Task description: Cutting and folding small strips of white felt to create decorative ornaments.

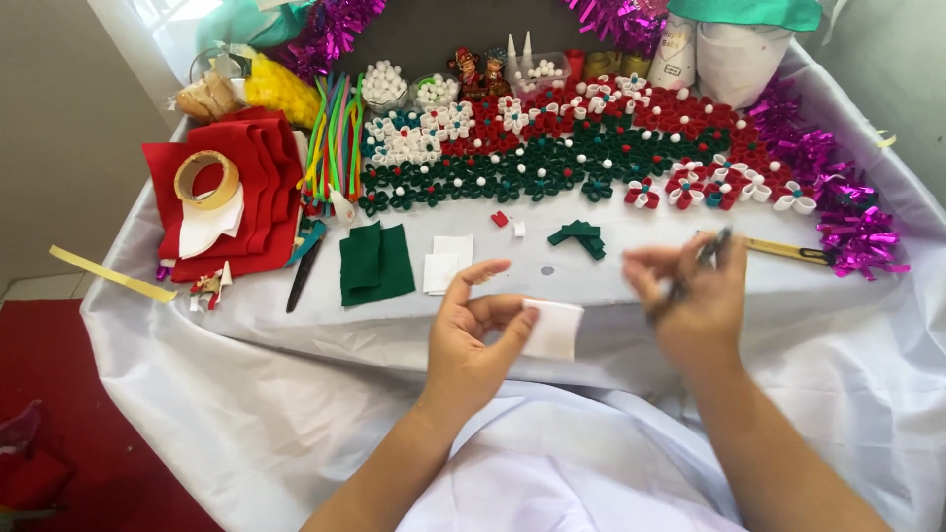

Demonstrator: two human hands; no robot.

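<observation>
right hand [690, 296] motion-blurred, dark tool [711, 248] in its grip unclear

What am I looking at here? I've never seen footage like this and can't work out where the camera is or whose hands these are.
There is one picture, taken by a camera worn on a person's head, looking down at their own two bare hands; no machine is involved. The left hand pinches a small white piece, apparently felt or paper. The right hand holds a thin dark tool, which is blurred, so I can't tell if it is scissors or a pen.

The table is draped in a white cloth. On it lie red felt with a tape roll on top, green felt, white squares, coloured pipe cleaners, and many small red, green and white flowers in rows. Purple tinsel runs along the right edge.
</observation>
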